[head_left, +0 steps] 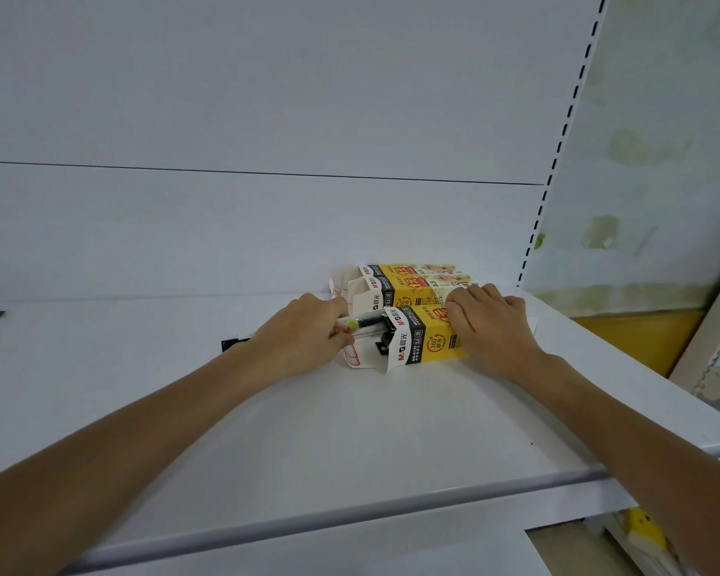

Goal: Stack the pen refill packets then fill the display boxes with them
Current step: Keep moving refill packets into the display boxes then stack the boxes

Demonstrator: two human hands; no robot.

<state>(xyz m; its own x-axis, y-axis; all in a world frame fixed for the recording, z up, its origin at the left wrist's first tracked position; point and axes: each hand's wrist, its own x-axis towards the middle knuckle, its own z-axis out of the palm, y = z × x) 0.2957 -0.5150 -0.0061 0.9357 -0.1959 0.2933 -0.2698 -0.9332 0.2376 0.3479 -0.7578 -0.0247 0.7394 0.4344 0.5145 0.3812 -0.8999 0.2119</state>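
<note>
— What takes up most of the view?
— A white shelf (350,430), with a white back panel (267,97) rising behind it.

— And the display boxes?
— I count three display boxes, yellow with white and black ends, lying on their sides side by side toward the shelf's back right. The far box (408,269) is against the panel, the middle box (408,295) is next to it, and the nearest box (429,340) has its flaps open to the left.

— Where are the hands?
— The right hand (491,326) lies flat over the nearest box's right end, fingers spread. The left hand (304,334) is just left of that box's open mouth, pinching a pen refill packet (368,324) whose far end reaches into the mouth.

— What is inside?
— Dark refill ends show in the mouth; I cannot tell how many.

— Anything smaller?
— A black scrap (231,344) lies just beside the left wrist.
</note>
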